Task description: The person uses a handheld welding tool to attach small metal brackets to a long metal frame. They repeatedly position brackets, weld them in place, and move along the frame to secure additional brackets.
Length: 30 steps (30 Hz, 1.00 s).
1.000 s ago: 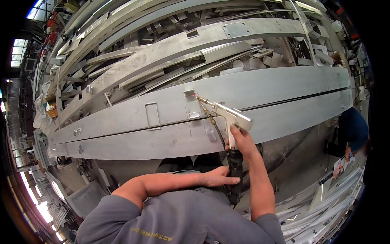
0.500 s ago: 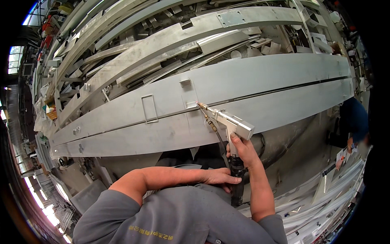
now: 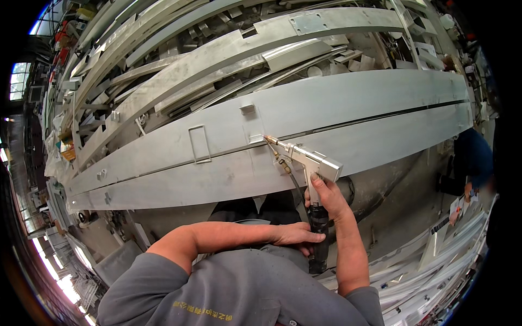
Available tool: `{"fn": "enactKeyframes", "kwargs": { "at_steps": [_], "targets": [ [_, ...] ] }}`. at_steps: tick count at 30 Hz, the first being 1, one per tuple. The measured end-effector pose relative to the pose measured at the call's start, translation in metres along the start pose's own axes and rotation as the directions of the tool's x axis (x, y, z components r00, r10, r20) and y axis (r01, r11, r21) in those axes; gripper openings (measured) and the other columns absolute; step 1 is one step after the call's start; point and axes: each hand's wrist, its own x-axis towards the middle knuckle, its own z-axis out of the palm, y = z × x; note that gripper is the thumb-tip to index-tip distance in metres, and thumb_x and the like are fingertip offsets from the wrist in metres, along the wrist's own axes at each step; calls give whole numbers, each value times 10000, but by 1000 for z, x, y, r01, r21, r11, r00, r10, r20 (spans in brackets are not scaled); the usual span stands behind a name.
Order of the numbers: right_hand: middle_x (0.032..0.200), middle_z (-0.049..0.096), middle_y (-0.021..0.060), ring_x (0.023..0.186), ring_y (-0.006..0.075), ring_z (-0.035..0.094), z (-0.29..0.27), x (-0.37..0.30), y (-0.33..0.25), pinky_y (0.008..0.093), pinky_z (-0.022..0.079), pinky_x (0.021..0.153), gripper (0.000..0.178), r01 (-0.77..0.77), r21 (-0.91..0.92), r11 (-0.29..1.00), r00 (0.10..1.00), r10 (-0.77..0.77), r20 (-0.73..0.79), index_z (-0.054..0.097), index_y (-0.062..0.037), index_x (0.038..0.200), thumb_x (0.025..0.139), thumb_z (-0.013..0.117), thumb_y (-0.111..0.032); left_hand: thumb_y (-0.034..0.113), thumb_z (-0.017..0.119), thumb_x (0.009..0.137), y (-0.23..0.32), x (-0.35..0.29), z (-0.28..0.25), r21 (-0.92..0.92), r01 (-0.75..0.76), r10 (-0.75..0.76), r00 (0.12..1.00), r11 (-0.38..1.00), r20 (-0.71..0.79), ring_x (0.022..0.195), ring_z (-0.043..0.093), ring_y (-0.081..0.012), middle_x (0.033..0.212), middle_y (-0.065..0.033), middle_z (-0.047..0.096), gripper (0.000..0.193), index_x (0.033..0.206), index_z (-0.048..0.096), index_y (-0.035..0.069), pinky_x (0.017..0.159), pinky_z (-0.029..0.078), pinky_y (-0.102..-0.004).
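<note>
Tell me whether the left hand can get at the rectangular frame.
Probably not right now: the left hand holds the black sleeve of the gun-shaped tool, though nothing covers the rectangular frame.

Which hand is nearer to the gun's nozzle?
Right. The right hand grips the gun behind its nozzle; the left hand is farther away, at the black sleeve.

Head view: my right hand (image 3: 328, 199) grips a silver gun (image 3: 316, 163), my left hand (image 3: 293, 234) its black sleeve (image 3: 319, 262); nozzle (image 3: 273, 140) just beside a bracket (image 3: 255, 139) between 2 hands' reach and grey beam (image 3: 337, 100).
</note>
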Motion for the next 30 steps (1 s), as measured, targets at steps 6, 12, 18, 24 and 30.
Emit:
{"fn": "enactKeyframes", "kwargs": {
  "at_steps": [6, 12, 18, 24, 30],
  "targets": [
    [756, 606, 60, 613, 146, 611, 3, -1, -7, 291, 506, 568, 470, -19, 31, 999, 1000, 19, -2, 573, -26, 1086, 1002, 572, -489, 456, 551, 1033, -3, 4, 3, -49, -30, 29, 999, 998, -21, 989, 620, -142, 1104, -54, 637, 470, 1159, 616, 7, 849, 567, -293],
    [755, 607, 62, 615, 144, 615, -3, 1, -2, 290, 510, 572, 510, -8, 18, 1000, 1000, 7, 28, 576, -26, 1089, 988, 583, -525, 450, 545, 1037, -3, 5, 3, -24, -17, 16, 999, 1000, -30, 993, 626, -140, 1109, -57, 642, 473, 1170, 620, 2, 856, 569, -294],
    [754, 606, 62, 618, 144, 616, -2, -2, -9, 290, 507, 573, 503, -35, 11, 999, 999, 35, 23, 573, -27, 1093, 987, 583, -518, 450, 535, 1041, 3, 2, 6, 1, 6, -6, 999, 1000, -32, 1025, 630, -149, 1139, -75, 657, 486, 1188, 628, -4, 861, 566, -289],
    [763, 613, 61, 633, 144, 620, -3, -4, -8, 291, 507, 578, 454, -30, -15, 999, 1000, 30, 11, 571, -29, 1094, 996, 576, -472, 445, 529, 1045, 2, 4, 8, -12, 15, -15, 1000, 1000, -21, 1029, 626, -147, 1139, -74, 661, 492, 1209, 629, -8, 863, 558, -281],
    [755, 630, 63, 609, 159, 626, -12, -26, -13, 301, 514, 563, 412, 19, 87, 996, 994, -9, -112, 595, -19, 1112, 983, 644, -408, 483, 591, 1008, 21, 2, 19, 39, -17, 17, 1000, 999, -16, 871, 658, -147, 991, -86, 660, 518, 1143, 585, -18, 788, 564, -299]
  ]
}}
